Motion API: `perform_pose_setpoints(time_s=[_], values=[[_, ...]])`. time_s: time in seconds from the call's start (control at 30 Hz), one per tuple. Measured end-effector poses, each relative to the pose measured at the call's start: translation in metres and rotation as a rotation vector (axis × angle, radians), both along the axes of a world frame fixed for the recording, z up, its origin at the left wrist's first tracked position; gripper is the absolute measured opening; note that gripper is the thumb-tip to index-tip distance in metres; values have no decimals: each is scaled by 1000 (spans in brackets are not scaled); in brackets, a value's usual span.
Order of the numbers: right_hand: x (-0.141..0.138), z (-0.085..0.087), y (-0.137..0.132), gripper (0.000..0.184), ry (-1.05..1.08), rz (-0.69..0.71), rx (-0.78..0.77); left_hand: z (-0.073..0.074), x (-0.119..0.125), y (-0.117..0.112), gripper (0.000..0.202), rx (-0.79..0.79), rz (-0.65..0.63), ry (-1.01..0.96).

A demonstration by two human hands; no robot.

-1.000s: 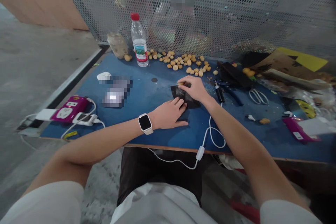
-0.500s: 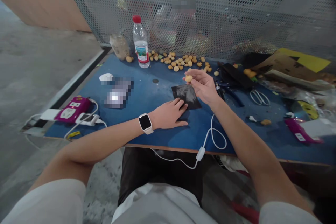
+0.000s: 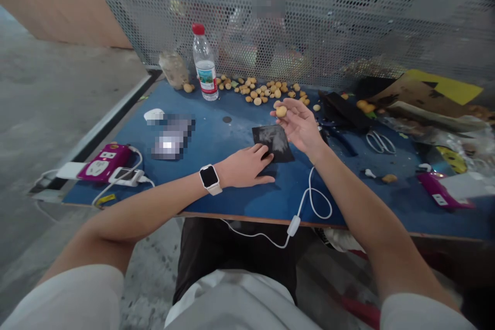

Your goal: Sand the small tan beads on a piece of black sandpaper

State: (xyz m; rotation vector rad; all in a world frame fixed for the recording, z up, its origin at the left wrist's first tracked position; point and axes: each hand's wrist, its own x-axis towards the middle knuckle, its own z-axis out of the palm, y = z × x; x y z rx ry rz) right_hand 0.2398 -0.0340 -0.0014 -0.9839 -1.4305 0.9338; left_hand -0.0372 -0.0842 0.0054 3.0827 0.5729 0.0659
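Observation:
My right hand (image 3: 303, 126) is raised above the blue table, its thumb and fingers closed around a small tan gourd (image 3: 281, 111). Below it lies a black sheet (image 3: 279, 140) with pale dust on it, which looks like sandpaper. My left hand (image 3: 247, 166) rests with fingers stretched out, the fingertips on the sheet's left edge and the thumb on the table. Beyond the hands, several more small tan gourds (image 3: 257, 94) lie in a loose pile by the mesh panel.
A water bottle (image 3: 207, 75), a phone (image 3: 174, 136) and a purple power strip (image 3: 104, 162) are on the left. Scissors (image 3: 381, 142), dark-handled pliers (image 3: 344, 142) and plastic bags (image 3: 444, 126) lie right. A white cable (image 3: 305, 201) hangs over the front edge.
My right hand has turned slightly, tilting the small gourd between its fingers. My left hand stays at the black sheet. The whole view has shifted a little.

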Motion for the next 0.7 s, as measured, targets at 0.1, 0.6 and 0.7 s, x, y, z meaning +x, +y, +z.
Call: perform_pose_setpoints(time_s=[0.1,0.6,0.7], values=[[-1,-2,1,69,50,14,12,1,0,2,82,-1,-4,-12],[-10,-4,-1,59,50,12,-32,1,-1,5,78,-16,-4,-22],[-10,-7,-1,52,-127,-10,-6,0,-2,5,76,-26,-9,-39]])
